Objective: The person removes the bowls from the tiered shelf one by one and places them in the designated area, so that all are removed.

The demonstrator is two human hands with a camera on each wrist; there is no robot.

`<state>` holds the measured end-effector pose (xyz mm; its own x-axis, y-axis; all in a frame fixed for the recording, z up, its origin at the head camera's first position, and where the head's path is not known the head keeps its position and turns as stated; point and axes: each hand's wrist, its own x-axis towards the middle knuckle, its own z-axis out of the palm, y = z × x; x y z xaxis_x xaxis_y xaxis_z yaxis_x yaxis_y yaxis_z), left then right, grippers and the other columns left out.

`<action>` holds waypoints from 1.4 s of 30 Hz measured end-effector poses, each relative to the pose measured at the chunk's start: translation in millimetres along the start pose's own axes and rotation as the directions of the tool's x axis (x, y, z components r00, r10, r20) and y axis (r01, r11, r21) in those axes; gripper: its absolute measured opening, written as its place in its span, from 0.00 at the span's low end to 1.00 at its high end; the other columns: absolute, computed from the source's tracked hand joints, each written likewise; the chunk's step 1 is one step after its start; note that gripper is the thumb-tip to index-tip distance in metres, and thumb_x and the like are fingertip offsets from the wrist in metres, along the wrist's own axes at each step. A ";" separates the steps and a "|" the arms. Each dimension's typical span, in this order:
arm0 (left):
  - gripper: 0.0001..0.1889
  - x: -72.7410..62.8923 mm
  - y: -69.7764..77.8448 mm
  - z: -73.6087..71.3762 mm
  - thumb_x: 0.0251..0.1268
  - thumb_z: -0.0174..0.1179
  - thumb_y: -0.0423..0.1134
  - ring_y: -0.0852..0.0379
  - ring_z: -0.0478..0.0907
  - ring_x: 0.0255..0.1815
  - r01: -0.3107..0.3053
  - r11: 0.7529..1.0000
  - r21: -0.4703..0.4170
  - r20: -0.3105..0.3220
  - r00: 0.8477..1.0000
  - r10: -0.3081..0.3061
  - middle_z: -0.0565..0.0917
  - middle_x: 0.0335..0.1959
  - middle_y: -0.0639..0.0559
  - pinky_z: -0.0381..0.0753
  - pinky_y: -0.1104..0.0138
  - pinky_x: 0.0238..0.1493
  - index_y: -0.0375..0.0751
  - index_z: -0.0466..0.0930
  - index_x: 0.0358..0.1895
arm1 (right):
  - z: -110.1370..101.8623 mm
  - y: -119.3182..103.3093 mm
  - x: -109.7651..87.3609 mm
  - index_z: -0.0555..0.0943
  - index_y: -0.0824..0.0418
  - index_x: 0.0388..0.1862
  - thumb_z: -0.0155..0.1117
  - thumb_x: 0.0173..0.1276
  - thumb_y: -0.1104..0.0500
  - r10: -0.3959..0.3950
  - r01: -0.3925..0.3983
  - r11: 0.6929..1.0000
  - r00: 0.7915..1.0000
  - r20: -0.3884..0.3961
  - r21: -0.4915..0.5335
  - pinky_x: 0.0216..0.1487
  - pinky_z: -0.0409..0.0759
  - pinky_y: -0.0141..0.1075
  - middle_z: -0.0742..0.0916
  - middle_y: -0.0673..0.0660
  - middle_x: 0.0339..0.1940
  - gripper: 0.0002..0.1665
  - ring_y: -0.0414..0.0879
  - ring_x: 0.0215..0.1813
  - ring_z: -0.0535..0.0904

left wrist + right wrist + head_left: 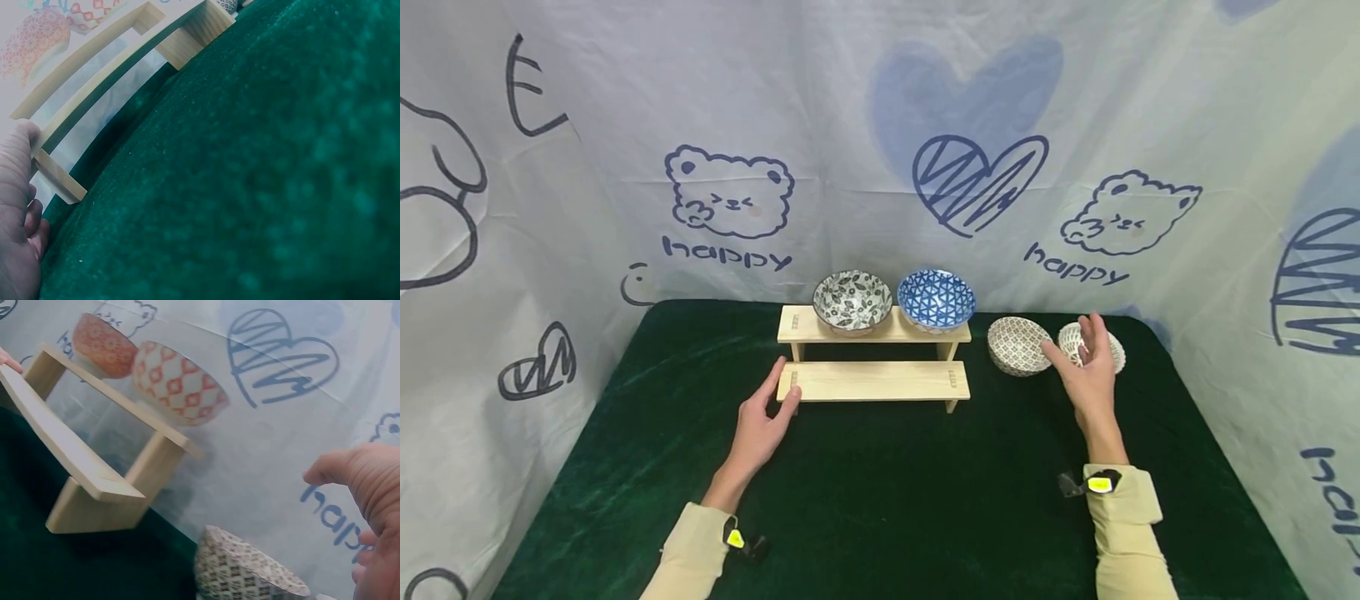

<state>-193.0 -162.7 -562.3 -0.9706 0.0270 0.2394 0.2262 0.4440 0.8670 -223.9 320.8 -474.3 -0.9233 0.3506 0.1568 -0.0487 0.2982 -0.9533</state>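
Note:
A two-step wooden display stand (pixel 872 381) sits at the back of the table. My left hand (pixel 760 429) grips the left end of its lower step, thumb at the front and index finger behind; in the left wrist view the thumb (pixel 25 132) lies against the step's end. On the upper step stand a black-and-white floral bowl (pixel 852 300) and a blue triangle-patterned bowl (pixel 937 298), both with red patterns outside. My right hand (pixel 1090 375) hovers with fingers spread, holding nothing. It partly hides a white patterned bowl (pixel 1112 354); beside that is a brown-patterned bowl (pixel 1017 346).
Dark green velvet cloth (pixel 925 508) covers the table. A pale printed curtain (pixel 842 100) with hearts and bear faces hangs right behind the stand and bowls, and along both sides.

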 end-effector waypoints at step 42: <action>0.35 -2.7 1.8 -0.1 0.81 0.57 0.50 0.46 0.60 0.82 0.029 1.000 -0.002 0.012 1.000 -0.029 0.63 0.82 0.49 0.58 0.44 0.80 0.43 0.59 0.83 | 112.6 -46.3 -3.8 0.39 0.59 0.88 0.77 0.65 0.60 -0.165 0.115 0.984 0.882 0.442 0.138 0.84 0.48 0.41 0.49 0.60 0.88 0.67 0.50 0.88 0.45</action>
<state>-190.0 -162.0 -561.4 -0.9777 0.0250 0.2087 0.1980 0.4425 0.8747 -261.0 205.7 -459.8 -0.9744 -0.1326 0.1817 -0.2069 0.2114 -0.9553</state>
